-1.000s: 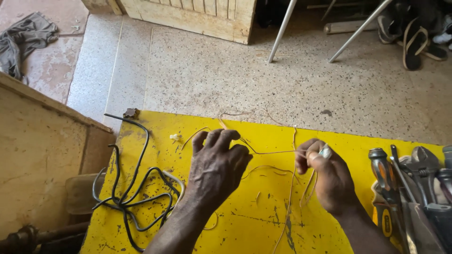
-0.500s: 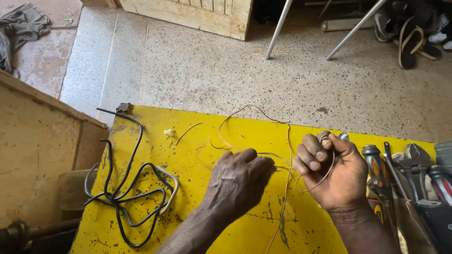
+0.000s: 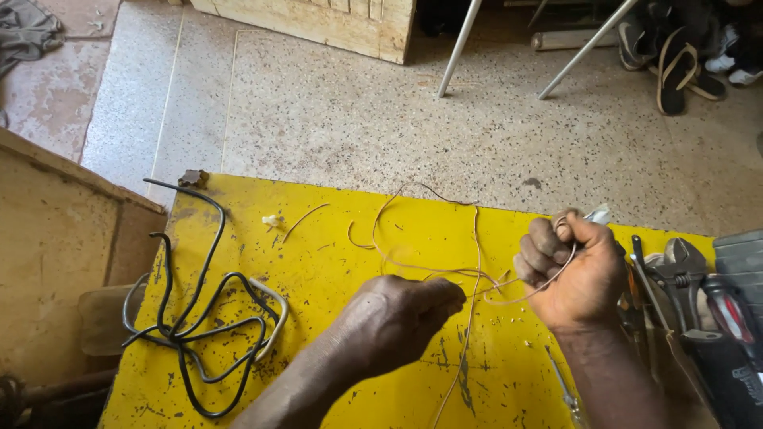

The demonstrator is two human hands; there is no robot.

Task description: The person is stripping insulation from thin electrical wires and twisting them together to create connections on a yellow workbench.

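Wire looped across the yellow table, and the right hand had lifted since a second ago, fist closed around its gathered strand. Left hand pinched the wire near centre, drawing it taut; black cable lay left.

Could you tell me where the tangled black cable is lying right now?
In the head view, the black cable lies on the left part of the yellow table, left of the left hand.

Yellow tabletop – scuffed, black flecks. Black cable tangled w/ grey one at left edge. Tools heaped at right – wrench, pliers. Sandals on speckled floor; wooden crate beyond.
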